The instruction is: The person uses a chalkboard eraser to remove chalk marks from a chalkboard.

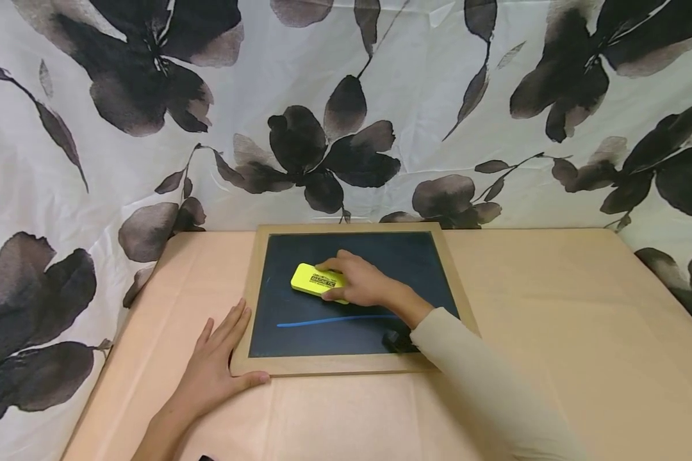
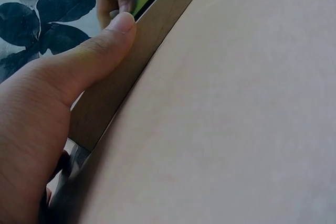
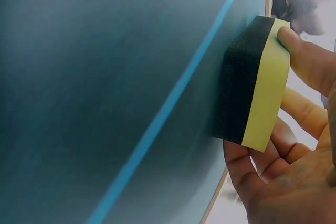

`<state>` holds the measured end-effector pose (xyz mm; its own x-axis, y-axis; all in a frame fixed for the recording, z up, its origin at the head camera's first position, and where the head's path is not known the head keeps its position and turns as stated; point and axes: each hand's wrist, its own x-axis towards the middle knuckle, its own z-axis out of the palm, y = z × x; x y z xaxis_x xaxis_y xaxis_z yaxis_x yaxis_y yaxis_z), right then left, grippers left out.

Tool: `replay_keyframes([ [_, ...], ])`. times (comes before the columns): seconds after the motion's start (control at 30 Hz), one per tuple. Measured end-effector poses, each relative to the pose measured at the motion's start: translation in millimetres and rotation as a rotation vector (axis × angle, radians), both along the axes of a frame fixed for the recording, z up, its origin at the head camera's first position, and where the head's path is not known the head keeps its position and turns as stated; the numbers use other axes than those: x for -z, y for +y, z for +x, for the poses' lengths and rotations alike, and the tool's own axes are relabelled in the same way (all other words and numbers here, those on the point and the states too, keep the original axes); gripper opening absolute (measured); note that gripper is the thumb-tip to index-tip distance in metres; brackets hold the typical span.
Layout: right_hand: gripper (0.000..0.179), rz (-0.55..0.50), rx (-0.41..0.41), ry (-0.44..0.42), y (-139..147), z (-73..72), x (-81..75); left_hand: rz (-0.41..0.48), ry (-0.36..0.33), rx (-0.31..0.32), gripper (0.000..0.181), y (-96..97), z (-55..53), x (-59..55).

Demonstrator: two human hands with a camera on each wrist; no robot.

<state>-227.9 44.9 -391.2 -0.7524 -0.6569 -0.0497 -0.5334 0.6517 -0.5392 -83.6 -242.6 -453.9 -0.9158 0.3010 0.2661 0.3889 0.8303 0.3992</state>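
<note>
Where my left hand (image 1: pixel 216 365) rests: unclenched, at the lower-left corner of the board (image 1: pixel 340 342).
Yellow eraser (image 1: pixel 316 280): over the board, beyond the blue line (image 1: pixel 311 323), right of my left hand.
My right hand (image 1: pixel 362 280): gripping the eraser's right end.

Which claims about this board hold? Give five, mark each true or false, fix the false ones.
1. The right-hand grip holds the yellow rectangular eraser with a black underside. True.
2. A thin blue line marks the dark rectangular board. True.
3. The eraser covers the line. False: they are apart.
4. The left-hand grip touches the board's pale wooden frame. True.
5. The line forms a circle. False: it is nearly straight.
</note>
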Motion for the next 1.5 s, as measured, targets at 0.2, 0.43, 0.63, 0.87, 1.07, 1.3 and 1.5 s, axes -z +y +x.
replay_keyframes([
  [0.2,0.056,0.003,0.055,-0.006,34,-0.1,-0.7,0.002,0.006,0.000,0.115,-0.7,1.6,0.0],
  [0.43,0.058,-0.015,0.090,0.002,77,3.2,-1.0,0.024,0.001,0.006,0.114,0.8,2.9,-0.5],
  [0.63,0.058,-0.009,0.119,0.013,111,8.3,-1.3,0.024,0.016,0.012,0.113,-1.0,3.2,1.4],
  [0.87,0.059,-0.007,0.164,0.020,149,17.6,-0.6,0.026,0.007,0.023,0.112,-1.9,4.2,-0.6],
  [1.07,0.059,-0.029,0.186,0.020,162,24.4,2.1,0.033,0.015,0.028,0.112,-4.5,5.8,-0.6],
  [1.3,0.058,-0.048,0.154,0.049,160,21.7,3.1,0.042,0.023,0.029,0.111,-4.5,6.4,0.2],
  [1.5,0.058,-0.052,0.112,0.015,147,14.7,-0.4,0.044,0.019,0.032,0.111,-2.1,5.0,-0.3],
])
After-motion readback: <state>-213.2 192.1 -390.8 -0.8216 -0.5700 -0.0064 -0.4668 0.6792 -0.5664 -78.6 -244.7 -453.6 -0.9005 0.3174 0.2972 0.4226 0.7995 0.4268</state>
